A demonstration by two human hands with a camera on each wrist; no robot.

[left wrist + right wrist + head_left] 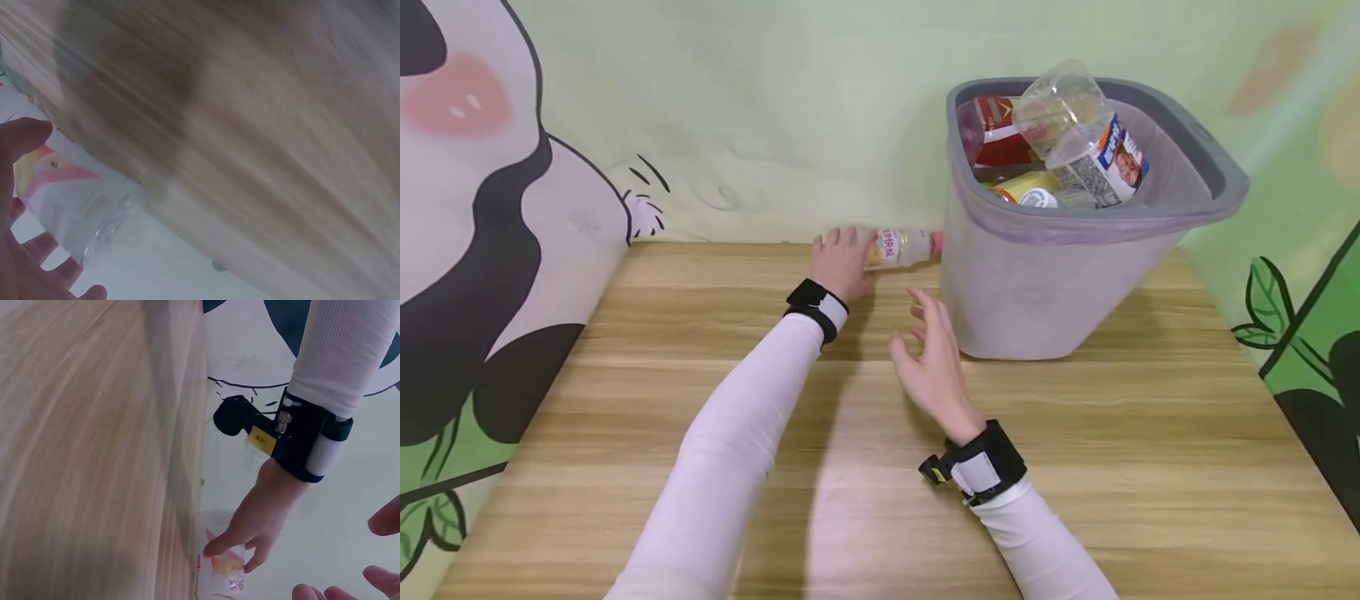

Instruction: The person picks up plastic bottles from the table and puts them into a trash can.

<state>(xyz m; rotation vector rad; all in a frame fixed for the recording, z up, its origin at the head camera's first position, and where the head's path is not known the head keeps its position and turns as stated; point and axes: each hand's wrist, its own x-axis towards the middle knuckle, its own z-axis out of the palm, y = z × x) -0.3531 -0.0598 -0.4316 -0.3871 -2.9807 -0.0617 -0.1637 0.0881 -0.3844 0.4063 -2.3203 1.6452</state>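
Observation:
A clear drink bottle with a printed label and pink cap (937, 243) lies on its side at the back of the table, its cap end right by the bin. My left hand (842, 262) grips it around the label end. In the left wrist view the thumb (28, 134) is on one side of the bottle (75, 194) and the other fingers are on the far side. My right hand (934, 367) hovers in front of the bin, holding nothing, its fingers loosely spread. Its fingertips (384, 519) show at the edge of the right wrist view.
A grey-rimmed waste bin (1037, 292) stands at the back right. Inside it are a clear plastic cup (1060, 104), a red package (1000, 133), a labelled container (1105, 162) and a yellow item. A printed backdrop (760, 125) rises behind the wooden table (700, 333).

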